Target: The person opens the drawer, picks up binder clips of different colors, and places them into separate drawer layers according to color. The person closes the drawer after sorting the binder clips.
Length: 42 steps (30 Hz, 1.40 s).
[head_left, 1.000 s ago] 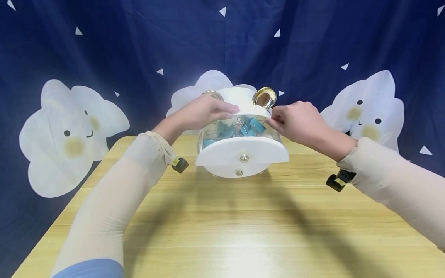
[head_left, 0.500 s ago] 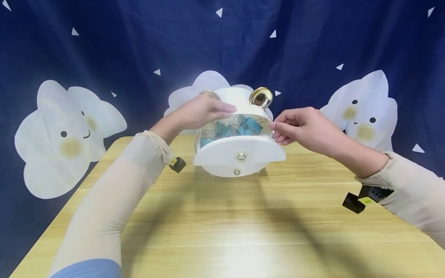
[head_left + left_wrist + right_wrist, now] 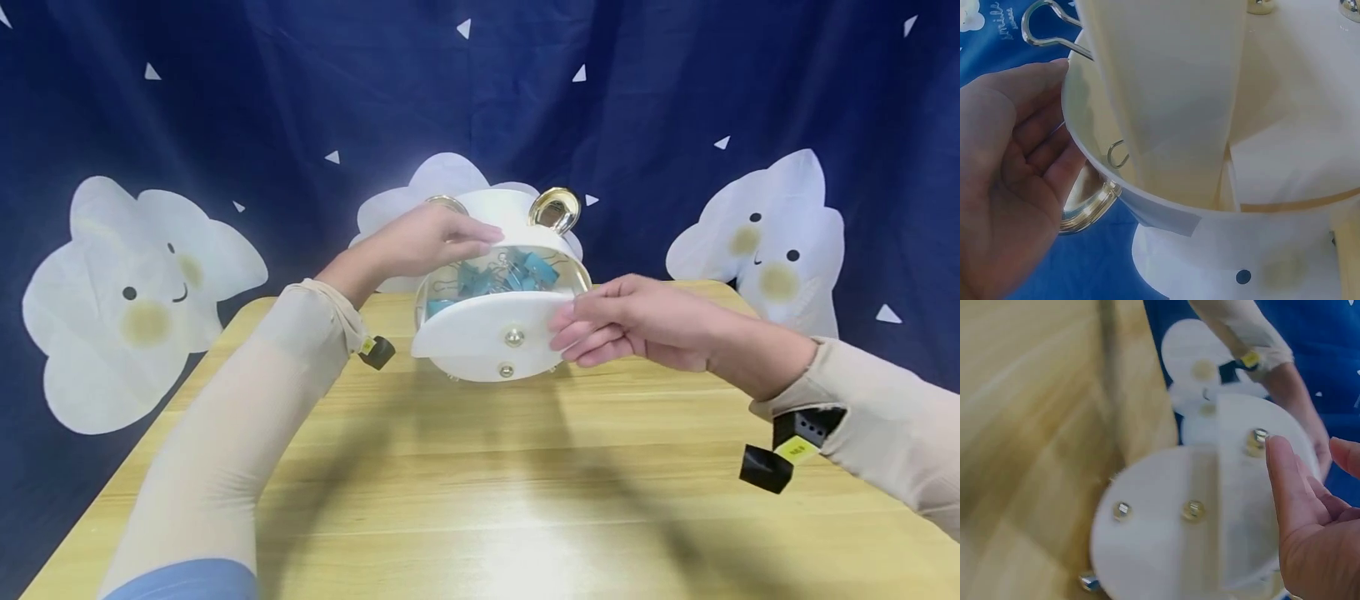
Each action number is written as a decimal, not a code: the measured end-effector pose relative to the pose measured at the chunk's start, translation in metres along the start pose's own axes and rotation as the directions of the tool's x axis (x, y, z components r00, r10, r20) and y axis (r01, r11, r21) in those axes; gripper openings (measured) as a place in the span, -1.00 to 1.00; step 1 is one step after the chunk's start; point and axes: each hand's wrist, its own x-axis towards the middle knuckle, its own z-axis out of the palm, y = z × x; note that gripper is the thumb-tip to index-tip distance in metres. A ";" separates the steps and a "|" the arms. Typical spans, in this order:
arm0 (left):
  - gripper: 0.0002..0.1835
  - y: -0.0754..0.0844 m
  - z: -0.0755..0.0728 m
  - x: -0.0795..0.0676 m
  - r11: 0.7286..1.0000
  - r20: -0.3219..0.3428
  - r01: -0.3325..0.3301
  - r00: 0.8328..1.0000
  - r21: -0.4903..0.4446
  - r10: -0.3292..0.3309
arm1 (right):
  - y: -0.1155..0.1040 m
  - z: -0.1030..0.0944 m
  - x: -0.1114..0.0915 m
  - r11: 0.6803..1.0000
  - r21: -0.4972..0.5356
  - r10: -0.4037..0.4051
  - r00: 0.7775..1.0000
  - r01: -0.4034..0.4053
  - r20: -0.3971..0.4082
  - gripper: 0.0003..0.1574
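Observation:
A white round desk organizer with gold ears (image 3: pixel 555 210) stands on the table. Its upper drawer (image 3: pixel 468 332), with a round gold knob (image 3: pixel 513 337), is pulled out and holds several teal binder clips (image 3: pixel 517 271). My left hand (image 3: pixel 427 240) rests at the organizer's upper left, fingers fairly straight; in the left wrist view its fingertips meet the white rim (image 3: pixel 1071 119). Extended fingers of my right hand (image 3: pixel 637 323) overlap the right end of the drawer front. From the right wrist, that hand (image 3: pixel 1319 519) shows its fingertips near the upper knob (image 3: pixel 1259 439).
Below the open drawer, the organizer's lower front has a smaller gold knob (image 3: pixel 506 370). Wood-grain table (image 3: pixel 465 483) stretches in front. Behind hangs a dark blue curtain (image 3: pixel 405 75) with smiling white clouds (image 3: pixel 142 283).
My right hand has left the organizer's upper right side, moved down to the drawer front and spread its fingers. The left hand keeps its place on the organizer; the drawer stays pulled out.

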 end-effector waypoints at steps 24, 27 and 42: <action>-0.66 -0.001 0.000 0.005 0.999 -0.004 -0.038 0.999 -0.012 0.038 | 0.034 0.046 0.036 0.977 0.213 0.033 0.994 -0.010 -0.102 -0.40; -0.65 0.001 -0.001 0.005 1.000 0.007 -0.021 1.000 -0.013 0.021 | 0.033 0.047 0.039 0.974 0.224 0.009 0.990 0.023 -0.141 -0.42; -0.69 0.005 -0.003 0.004 0.997 0.005 0.052 0.999 -0.053 -0.051 | 0.026 0.036 0.062 0.971 0.236 0.010 0.977 0.041 -0.212 -0.45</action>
